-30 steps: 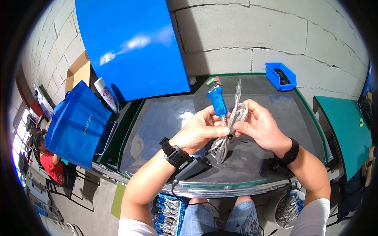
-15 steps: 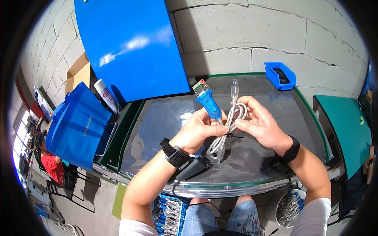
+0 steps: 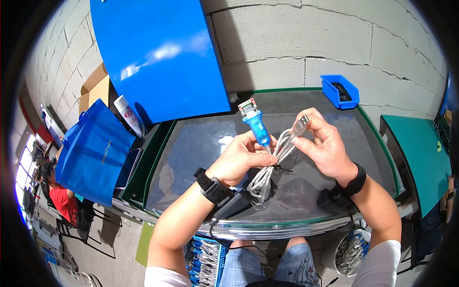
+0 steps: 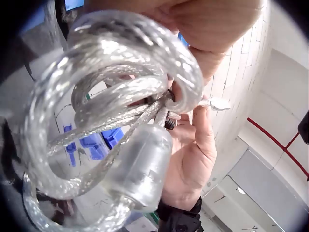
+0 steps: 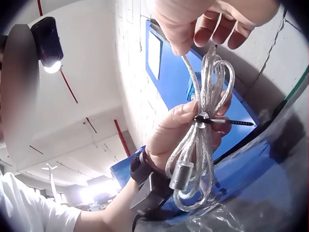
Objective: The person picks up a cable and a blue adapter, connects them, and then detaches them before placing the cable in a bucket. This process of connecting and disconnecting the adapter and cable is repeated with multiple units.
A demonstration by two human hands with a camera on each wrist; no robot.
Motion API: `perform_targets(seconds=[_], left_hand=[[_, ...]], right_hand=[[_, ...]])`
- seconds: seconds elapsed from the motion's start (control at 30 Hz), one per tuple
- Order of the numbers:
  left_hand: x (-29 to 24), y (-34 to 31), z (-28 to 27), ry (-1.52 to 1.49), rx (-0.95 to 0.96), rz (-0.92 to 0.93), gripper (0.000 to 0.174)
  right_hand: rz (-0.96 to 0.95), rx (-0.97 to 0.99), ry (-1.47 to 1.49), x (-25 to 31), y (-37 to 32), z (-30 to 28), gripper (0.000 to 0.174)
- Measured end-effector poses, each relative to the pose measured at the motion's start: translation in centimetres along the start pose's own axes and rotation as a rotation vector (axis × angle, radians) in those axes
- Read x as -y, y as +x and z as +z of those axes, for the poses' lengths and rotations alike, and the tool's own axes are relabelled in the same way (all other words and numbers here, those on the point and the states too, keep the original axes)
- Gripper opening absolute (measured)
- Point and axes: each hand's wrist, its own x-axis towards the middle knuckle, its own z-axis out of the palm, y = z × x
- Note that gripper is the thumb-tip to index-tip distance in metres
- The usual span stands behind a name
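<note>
My left hand (image 3: 241,158) grips a coiled, clear-jacketed silver USB cable (image 3: 262,181) at its middle. Its translucent blue adapter plug (image 3: 258,128) points up past those fingers, with a small green and red terminal block (image 3: 247,106) on its end. A black cable tie (image 5: 231,122) binds the coil, its tail sticking out sideways. On one loop sits a clear cylinder (image 5: 181,175), large in the left wrist view. My right hand (image 3: 330,150) pinches the clear-bodied USB plug (image 3: 300,125) at the cable's other end, above and right of the coil.
A dark mat covers the table (image 3: 344,158). At its back right stands a blue bin (image 3: 351,98) with black items; at left are a blue bag (image 3: 98,153) and a spray can (image 3: 129,115). Below the edge are a blue crate (image 3: 222,265) and a white bucket (image 3: 330,258) of cables.
My right hand has shifted from the coil's loops up to the USB plug, which now tilts to the right. The blue adapter has swung left; my left hand keeps its grip.
</note>
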Motion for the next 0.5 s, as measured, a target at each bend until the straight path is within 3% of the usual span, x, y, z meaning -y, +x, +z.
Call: perform_targets(seconds=[0.23, 0.5], left_hand=[[0.2, 0.2, -0.5, -0.065, 0.038, -0.051, 0.025], [1.1, 0.6, -1.3, -0.13, 0.156, -0.049, 0.028]], right_hand=[[-0.074, -0.025, -0.171, 0.5, 0.1, -0.4, 0.013], [-0.079, -0.043, -0.157, 0.8, 0.0, -0.4, 0.012]])
